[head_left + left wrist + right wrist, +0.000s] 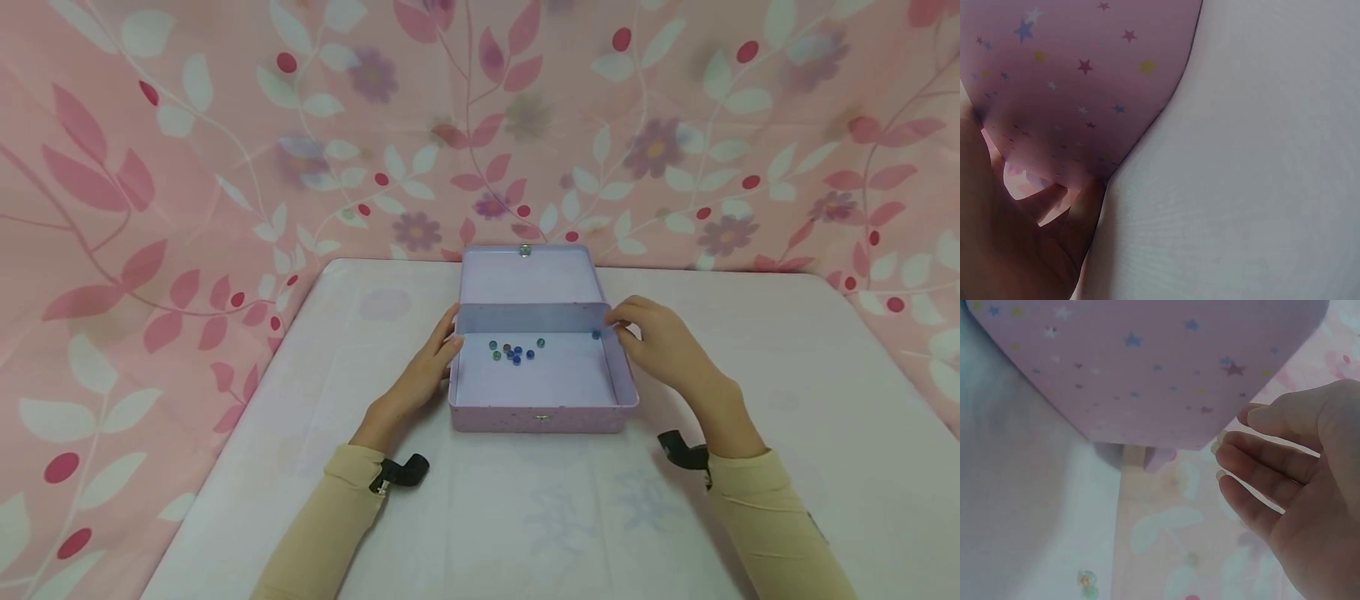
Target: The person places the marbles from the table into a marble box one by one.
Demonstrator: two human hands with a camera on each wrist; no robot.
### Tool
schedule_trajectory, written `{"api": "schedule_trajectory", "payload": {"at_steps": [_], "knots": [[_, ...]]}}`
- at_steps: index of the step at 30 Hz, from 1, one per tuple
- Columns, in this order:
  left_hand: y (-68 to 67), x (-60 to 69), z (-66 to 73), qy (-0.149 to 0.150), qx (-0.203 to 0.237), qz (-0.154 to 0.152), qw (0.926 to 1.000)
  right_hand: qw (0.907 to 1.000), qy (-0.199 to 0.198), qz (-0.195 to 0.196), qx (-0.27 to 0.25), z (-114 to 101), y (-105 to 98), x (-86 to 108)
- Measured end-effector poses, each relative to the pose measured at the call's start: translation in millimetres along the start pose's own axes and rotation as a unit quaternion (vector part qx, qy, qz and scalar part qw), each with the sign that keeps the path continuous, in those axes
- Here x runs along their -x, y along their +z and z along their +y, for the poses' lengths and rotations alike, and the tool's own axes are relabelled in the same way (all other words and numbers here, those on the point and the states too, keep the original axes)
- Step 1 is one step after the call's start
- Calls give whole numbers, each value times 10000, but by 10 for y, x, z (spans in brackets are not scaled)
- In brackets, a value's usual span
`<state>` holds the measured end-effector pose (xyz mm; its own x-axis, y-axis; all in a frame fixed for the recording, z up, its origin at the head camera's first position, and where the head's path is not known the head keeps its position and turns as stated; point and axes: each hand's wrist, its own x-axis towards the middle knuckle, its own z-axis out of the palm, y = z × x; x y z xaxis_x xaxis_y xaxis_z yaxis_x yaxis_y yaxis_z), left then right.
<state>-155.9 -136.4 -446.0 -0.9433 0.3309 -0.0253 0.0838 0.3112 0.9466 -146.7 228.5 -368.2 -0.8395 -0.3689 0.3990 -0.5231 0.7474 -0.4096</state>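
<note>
A lilac hinged tin box (536, 419) with a star print lies on the table, its lid (528, 275) raised at the back. Several glass marbles (517, 351), mostly blue and green, sit on its floor left of centre, and a dark marble (596, 334) shows near the back right corner. My left hand (422, 371) holds the box's left side, thumb at the rim. Over the right rim reaches my right hand (667, 346), thumb and index fingertips close together. In the right wrist view, its other fingers (1260, 465) extend loosely, and nothing shows in its grasp.
White cloth covers the table (495, 508). A pink floral curtain (480, 125) hangs behind and along the sides. In the right wrist view, small glass marbles (1088, 584) lie on white cloth near the edge.
</note>
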Motion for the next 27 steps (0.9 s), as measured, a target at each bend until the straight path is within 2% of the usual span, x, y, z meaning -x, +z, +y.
{"api": "schedule_trajectory", "payload": {"at_steps": [5, 10, 12, 17, 19, 27], "knots": [[10, 4, -2, 37, -103, 95, 9999, 9995, 250, 25, 207, 95, -47, 15], [2, 5, -1, 0, -114, 52, 9999, 9979, 570, -37, 316, 193, -91, 40], [-11, 25, 72, -71, -119, -33, 9999, 9974, 640, -27, 338, 230, -108, 49], [-6, 18, 62, -60, -204, -5, 9998, 9962, 773, 75, 399, 342, -143, 78], [5, -5, -10, 11, -220, 85, 9997, 9953, 868, 55, 426, 391, -156, 90], [5, 6, 6, 19, -173, 101, 9998, 9928, 1095, -16, 489, 518, -223, 137]]}}
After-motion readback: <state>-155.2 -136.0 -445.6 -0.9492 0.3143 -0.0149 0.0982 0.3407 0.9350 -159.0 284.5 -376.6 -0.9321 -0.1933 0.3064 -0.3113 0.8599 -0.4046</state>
